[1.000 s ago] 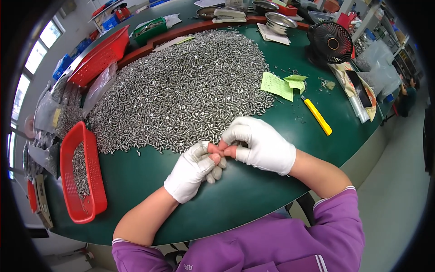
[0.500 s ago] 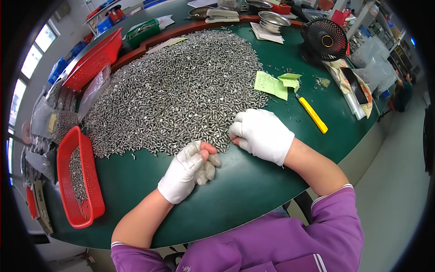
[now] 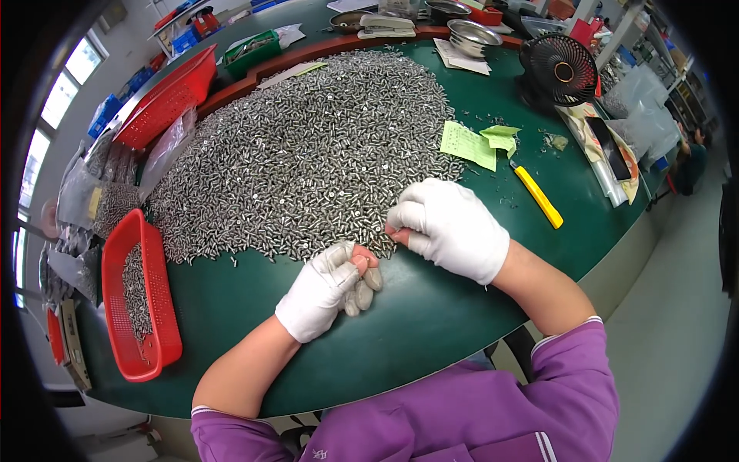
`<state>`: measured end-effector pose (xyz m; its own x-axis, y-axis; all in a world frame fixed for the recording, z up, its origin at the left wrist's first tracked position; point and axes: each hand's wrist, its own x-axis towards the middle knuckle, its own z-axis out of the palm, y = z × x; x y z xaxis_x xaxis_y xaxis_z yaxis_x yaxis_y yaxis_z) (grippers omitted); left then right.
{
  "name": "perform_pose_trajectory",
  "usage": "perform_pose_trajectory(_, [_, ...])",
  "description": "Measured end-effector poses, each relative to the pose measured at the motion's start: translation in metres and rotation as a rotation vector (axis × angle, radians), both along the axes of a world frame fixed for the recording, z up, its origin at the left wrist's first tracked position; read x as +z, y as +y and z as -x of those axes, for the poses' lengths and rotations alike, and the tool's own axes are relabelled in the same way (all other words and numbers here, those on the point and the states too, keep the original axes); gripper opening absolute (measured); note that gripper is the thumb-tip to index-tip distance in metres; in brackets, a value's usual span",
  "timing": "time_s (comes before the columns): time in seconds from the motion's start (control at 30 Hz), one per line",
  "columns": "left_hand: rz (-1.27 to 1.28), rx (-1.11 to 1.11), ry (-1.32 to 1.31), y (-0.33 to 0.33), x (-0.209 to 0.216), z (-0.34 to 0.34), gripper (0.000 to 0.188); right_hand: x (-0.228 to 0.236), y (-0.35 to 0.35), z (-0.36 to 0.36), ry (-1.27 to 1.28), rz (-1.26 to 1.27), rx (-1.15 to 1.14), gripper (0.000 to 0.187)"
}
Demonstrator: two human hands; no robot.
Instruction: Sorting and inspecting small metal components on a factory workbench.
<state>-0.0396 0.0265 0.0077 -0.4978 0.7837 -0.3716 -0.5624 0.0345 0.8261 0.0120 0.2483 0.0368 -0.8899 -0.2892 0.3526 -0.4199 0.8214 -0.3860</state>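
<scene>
A wide heap of small silvery screws (image 3: 308, 154) covers the middle of the green table. At its near edge is my left hand (image 3: 327, 289), in a white glove with bare thumb and index tips. Those tips are pinched together; whatever is between them is too small to make out. The other fingers, with greyed glove tips, curl below. My right hand (image 3: 454, 227), also gloved in white, rests against the heap's near right edge. Its bare fingertips are pressed together beside the screws, and the glove hides what they hold, if anything.
A red perforated basket (image 3: 171, 323) with some screws stands at the left. Right of the heap lie green paper slips (image 3: 468, 145) and a yellow cutter knife (image 3: 537, 196). Behind are a black fan (image 3: 560, 69), a phone (image 3: 606, 146) and a metal bowl (image 3: 473, 35).
My right hand has lifted slightly at the heap's edge, its fingertips drawing together toward my left hand. My left fingertips stay pinched. The whole view has shifted a little.
</scene>
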Motion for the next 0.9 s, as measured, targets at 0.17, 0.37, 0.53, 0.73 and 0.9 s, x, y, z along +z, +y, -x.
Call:
perform_pose_trajectory(0.17, [-0.046, -0.008, -0.048, -0.001, 0.001, 0.002, 0.033, -0.004, 0.009, 0.003, -0.118, -0.094, -0.025, 0.011])
perform_pose_trajectory(0.37, [-0.113, 0.001, -0.002, -0.001, -0.004, 0.003, 0.042, -0.012, 0.006, 0.003, -0.056, -0.183, 0.025, 0.011])
perform_pose_trajectory(0.53, [-0.110, -0.024, 0.046, -0.002, -0.007, 0.005, 0.043, -0.011, 0.004, 0.004, -0.029, -0.268, 0.063, 0.012])
perform_pose_trajectory(0.73, [-0.113, -0.013, -0.023, -0.003, -0.006, 0.004, 0.039, -0.008, 0.002, 0.004, -0.098, -0.349, 0.077, 0.016])
perform_pose_trajectory(0.9, [-0.052, -0.083, 0.034, -0.001, 0.001, 0.005, 0.033, -0.002, -0.004, 0.003, -0.019, -0.094, 0.131, 0.014])
